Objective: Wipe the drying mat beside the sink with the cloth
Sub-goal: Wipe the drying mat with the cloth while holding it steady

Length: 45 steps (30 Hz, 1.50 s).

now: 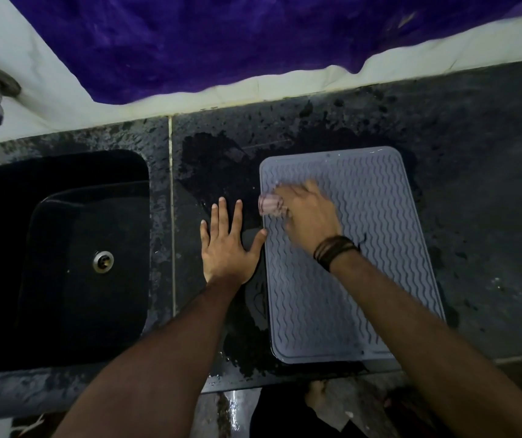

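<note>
- Flat on the counter (pixel 474 216), the left hand (pixel 226 248) has its fingers spread, thumb touching the drying mat (pixel 364 248); keep bracing.
- Right hand (pixel 308 216), blurred, presses the cloth (pixel 269 205) near the mat's left edge; its finger curl is unclear. Wipe along the ridges.

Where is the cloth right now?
In the head view the cloth is under the right hand, at the left edge of the drying mat, just beyond the left hand's thumb.
</note>
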Motion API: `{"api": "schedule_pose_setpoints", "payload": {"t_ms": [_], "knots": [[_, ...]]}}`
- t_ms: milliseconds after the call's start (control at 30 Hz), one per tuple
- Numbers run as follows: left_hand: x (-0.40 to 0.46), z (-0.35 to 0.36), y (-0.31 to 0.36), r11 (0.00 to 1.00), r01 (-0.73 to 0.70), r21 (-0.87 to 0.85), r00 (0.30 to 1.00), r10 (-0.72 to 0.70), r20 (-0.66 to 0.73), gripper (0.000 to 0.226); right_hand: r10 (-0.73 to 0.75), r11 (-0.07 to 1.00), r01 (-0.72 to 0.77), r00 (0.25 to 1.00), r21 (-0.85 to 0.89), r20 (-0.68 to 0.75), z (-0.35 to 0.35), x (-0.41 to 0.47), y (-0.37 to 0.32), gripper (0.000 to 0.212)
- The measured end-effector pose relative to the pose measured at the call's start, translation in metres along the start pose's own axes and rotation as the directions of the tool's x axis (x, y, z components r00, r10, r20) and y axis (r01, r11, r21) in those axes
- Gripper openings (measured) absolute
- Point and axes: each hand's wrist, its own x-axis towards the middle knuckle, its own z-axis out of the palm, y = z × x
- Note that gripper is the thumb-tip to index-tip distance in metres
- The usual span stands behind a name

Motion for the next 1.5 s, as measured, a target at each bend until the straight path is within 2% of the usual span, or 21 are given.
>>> {"api": "schedule_pose_setpoints", "payload": {"t_ms": [100,200,267,500,633,700,833,1000,1333,1433,1500], "knots": [[0.001,0.0,0.0,1.0,0.002,-0.001,1.0,-0.002,0.013,0.085,0.015,1.0,-0.014,0.999,0.007,-0.044,-0.005,0.046,-0.002,0.058],[0.001,0.001,-0.001,1.0,0.005,0.0,1.0,-0.005,0.015,0.085,0.024,0.999,-0.022,0.998,-0.047,0.059,0.004,0.072,-0.005,0.054],[0.001,0.001,-0.001,1.0,0.001,0.0,1.0,-0.001,0.004,0.084,0.022,0.998,-0.016,0.996,-0.068,0.086,0.014,0.066,-0.004,0.055],[0.0,0.001,-0.001,1.0,-0.009,0.012,1.0,0.009,0.001,0.082,0.004,0.999,-0.004,1.0,-0.044,-0.01,0.025,-0.014,-0.005,0.066],[0.0,0.001,-0.002,1.0,-0.01,0.02,1.0,0.01,0.018,0.083,0.014,0.999,-0.013,0.999,-0.053,0.03,0.021,-0.047,-0.008,0.066],[0.0,0.002,-0.002,1.0,-0.005,0.026,1.0,0.005,0.023,0.083,0.018,0.999,-0.017,1.0,-0.035,0.025,0.014,-0.047,-0.007,0.064],[0.001,0.001,-0.001,1.0,0.009,0.007,1.0,-0.009,0.023,0.084,0.054,0.998,-0.056,0.996,-0.025,-0.071,0.001,-0.003,-0.005,0.057],[0.0,0.0,0.0,1.0,0.007,-0.012,1.0,-0.007,0.012,0.084,-0.005,0.996,0.014,0.994,-0.083,0.113,0.0,0.042,-0.005,0.054],[-0.001,-0.003,0.0,1.0,0.002,0.024,0.999,-0.003,0.047,0.082,0.021,0.997,-0.01,0.99,-0.082,0.137,0.005,-0.069,-0.014,0.06],[0.0,-0.004,0.001,1.0,0.009,0.007,0.999,-0.009,0.047,0.083,-0.008,0.994,0.026,0.985,-0.102,0.174,0.003,-0.087,-0.016,0.064],[0.0,-0.004,0.002,1.0,0.006,0.013,0.999,-0.007,0.042,0.082,-0.006,0.997,0.017,0.99,-0.076,0.138,0.001,-0.084,-0.014,0.064]]}}
